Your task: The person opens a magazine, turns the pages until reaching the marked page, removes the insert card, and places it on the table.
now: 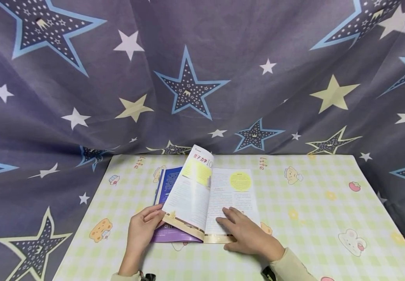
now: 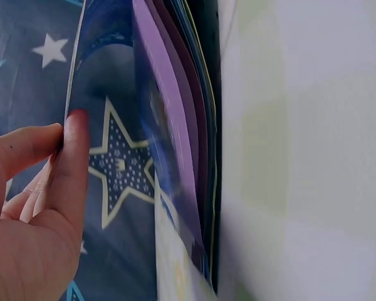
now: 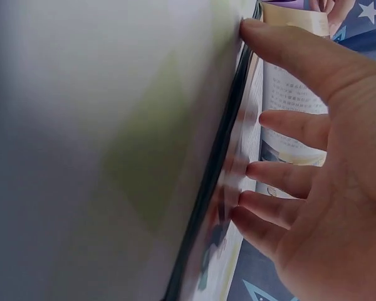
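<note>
- Sleeves in a pale cream show at the bottom edge of the head view, 1 on each wrist
- Left hand (image 1: 141, 228) sits at the near left corner of the magazine (image 1: 206, 195), its fingers and thumb pinching the lower edge of a raised page (image 1: 188, 195); the left wrist view shows the thumb (image 2: 72, 163) pressed against that thin sheet
- Right hand (image 1: 246, 232) lies palm down with straight, spread fingers on the right-hand page (image 1: 237, 191), holding nothing; the right wrist view shows its fingertips (image 3: 254, 172) touching the paper
- Magazine lies open on the worktop (image 1: 311, 218), slightly left of centre, purple cover edges showing under the lifted page
- Right-hand page carries a yellow circle (image 1: 240, 181) above lines of print
- Worktop wears a green-and-white checked cloth with small cartoon animals
- Curtain (image 1: 202, 78) of dark grey-blue fabric printed with stars hangs behind and round the sides
</note>
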{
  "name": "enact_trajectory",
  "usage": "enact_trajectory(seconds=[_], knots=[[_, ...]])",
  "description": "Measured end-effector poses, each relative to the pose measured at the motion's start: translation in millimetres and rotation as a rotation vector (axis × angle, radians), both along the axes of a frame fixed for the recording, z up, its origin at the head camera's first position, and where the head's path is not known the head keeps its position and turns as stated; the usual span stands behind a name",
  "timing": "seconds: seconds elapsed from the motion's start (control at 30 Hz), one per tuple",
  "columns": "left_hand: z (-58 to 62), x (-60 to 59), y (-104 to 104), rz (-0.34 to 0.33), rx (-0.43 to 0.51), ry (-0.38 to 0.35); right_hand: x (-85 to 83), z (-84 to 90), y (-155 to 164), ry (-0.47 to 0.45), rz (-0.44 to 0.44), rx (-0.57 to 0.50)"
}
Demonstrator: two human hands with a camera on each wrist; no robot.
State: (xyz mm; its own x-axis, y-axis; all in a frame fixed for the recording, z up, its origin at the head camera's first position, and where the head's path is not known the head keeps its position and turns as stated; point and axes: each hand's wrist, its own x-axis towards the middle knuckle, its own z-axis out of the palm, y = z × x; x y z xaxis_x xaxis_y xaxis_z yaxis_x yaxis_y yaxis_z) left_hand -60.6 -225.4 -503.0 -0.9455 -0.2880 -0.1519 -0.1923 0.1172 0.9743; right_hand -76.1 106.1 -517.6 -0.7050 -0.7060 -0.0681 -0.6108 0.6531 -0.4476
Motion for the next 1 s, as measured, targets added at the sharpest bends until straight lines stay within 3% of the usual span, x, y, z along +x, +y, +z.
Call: enact_trajectory(seconds=[0.3,0.5,1.0], knots=[[-0.9,8.0,-13,0.043,-0.01,-0.023,1.8,-0.5,-1,0.057,0.013,0.013],[-2.9,9.7,-16,0.054,-0.041,-0.046,2.8,1.6,6,0.118,0.055,-0.037],[-5.5,8.8,-18,0.073,-0.118,-0.033,2.4,12.7,44,0.112,0.029,-0.098]])
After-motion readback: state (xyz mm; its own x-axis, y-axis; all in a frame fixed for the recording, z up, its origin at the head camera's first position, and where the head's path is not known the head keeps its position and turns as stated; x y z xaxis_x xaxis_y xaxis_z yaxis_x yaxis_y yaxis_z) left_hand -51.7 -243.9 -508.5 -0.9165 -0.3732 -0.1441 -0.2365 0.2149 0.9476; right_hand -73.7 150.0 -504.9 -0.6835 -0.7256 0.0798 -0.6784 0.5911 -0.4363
